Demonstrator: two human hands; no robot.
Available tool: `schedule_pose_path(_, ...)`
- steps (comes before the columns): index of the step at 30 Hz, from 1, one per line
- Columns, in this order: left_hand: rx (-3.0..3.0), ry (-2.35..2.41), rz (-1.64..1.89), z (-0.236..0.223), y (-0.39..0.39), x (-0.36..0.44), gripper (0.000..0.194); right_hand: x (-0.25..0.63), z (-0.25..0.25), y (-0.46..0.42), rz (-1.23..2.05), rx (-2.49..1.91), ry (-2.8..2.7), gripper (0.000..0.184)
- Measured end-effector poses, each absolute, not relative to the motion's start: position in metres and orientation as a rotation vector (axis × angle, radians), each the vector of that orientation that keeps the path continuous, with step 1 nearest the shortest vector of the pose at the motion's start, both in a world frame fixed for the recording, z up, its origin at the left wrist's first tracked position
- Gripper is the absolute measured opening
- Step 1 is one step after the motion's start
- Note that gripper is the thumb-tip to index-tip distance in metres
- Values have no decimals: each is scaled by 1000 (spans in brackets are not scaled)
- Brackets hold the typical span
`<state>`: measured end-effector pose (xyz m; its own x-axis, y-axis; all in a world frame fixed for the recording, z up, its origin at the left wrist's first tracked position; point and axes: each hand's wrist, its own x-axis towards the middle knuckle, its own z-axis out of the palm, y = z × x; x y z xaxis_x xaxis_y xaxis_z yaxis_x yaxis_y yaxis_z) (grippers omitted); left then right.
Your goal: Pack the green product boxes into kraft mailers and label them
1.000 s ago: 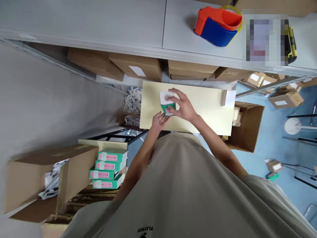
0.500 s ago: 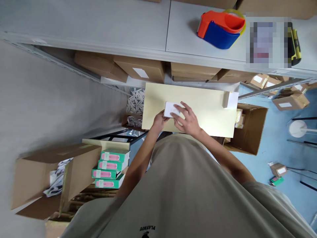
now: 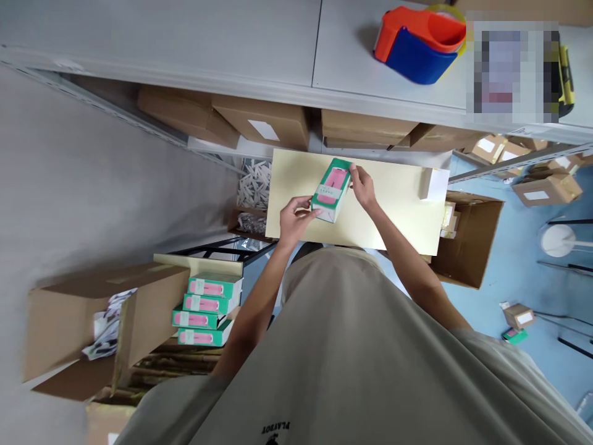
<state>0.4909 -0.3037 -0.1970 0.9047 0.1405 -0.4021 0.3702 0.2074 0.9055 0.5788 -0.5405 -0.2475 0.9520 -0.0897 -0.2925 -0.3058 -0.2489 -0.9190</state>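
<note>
A green product box with a pink picture on its front is held at a slant over the pale tabletop. My left hand grips its lower end, thumb at the white end face and fingers along the side. At its upper right corner, my right hand has its fingers closed on the edge. A small white box stands at the right end of the tabletop. To the left sits a stack of similar green boxes.
Above the table runs a grey shelf with an orange and blue tape dispenser. Open cartons stand at the left and right. Beside the table's left end lies a bin of white pieces.
The box has been turned from its white end, facing up, so its green and pink front now shows. My right hand has moved from over the end to the upper right corner.
</note>
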Motion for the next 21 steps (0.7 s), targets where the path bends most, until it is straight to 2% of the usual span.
schedule_pose_path(4,1344,378,-78,-193,-306,537,56,549,-267,-523,534,-1657,505,79)
schedule_pose_path(10,1344,407,-125,-230,-311,593,48,486,-278,-502,944,-1197,746,74)
schedule_pose_path(16,1239,469,-127,-235,-322,577,40,484,-282,-515,904,-1161,798,74)
schedule_pose_path(21,1170,544,-91,-228,-323,532,39,511,-273,-529,689,-1237,700,72)
